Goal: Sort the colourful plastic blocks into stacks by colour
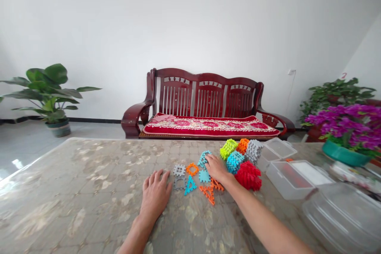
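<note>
Reaching across a patterned table (74, 198), a person is pressing an open left hand (155, 194) flat just beside loose plastic tiles (192, 169), while the half-curled right hand (216, 168) is lying over a teal tile (204, 158), touching it with no clear grip. The tiles are lying spread apart, apparently to keep each within easy reach, beside assembled blocks (248, 176), with clear boxes (293, 179) standing farther right.

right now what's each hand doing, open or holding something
Left hand: open, flat on the tabletop, holding nothing.
Right hand: fingers curved, tips on a teal plastic building piece; can't tell if it's gripped.
</note>
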`<state>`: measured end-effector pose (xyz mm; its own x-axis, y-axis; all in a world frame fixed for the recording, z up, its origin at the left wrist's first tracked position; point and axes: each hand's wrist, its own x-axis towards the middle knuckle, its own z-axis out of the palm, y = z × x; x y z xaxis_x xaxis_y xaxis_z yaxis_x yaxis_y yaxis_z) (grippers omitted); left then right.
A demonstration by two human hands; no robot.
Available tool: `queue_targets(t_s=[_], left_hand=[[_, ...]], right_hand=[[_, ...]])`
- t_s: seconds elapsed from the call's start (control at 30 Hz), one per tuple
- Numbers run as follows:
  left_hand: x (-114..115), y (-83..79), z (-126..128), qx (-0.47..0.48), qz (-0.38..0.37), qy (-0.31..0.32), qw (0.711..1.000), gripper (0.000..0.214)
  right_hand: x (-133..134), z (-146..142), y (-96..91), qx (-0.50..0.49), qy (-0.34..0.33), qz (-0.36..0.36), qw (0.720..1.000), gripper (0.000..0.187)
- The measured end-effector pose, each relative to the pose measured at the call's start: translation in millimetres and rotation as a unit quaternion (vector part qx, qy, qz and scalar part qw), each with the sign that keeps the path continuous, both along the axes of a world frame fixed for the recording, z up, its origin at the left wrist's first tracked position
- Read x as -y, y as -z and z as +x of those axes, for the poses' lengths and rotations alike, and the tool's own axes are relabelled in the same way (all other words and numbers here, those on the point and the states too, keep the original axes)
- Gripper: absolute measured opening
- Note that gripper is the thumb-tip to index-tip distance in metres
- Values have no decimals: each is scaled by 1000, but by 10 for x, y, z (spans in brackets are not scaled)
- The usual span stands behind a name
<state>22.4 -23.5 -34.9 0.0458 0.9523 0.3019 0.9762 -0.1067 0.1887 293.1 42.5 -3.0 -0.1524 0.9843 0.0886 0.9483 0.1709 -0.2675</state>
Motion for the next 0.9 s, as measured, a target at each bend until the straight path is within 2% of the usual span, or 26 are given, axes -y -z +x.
queue_targets(t_s=[0.13,0.23,0.37,0.53,0.9], left_hand=[[-4,3,-1,-7,1,2,1000,40],[-5,4,-4,-8,1,5,1000,40],[-2,-1,-6,-11,1,5,1000,40],[2,-18,-2,-13,-4,4,1000,40],[-2,-21,1,-11,-10,-2,1000,40]], right_hand=[[113,-44,-36,6,-26,-2,1000,39],[129,-45,-105,9,5,7,1000,37],[28,-56,-178,22,54,-1,998,40],[-93,-166,-181,44,57,-21,997,46],[-155,-249,-260,117,74,-55,989,33]])
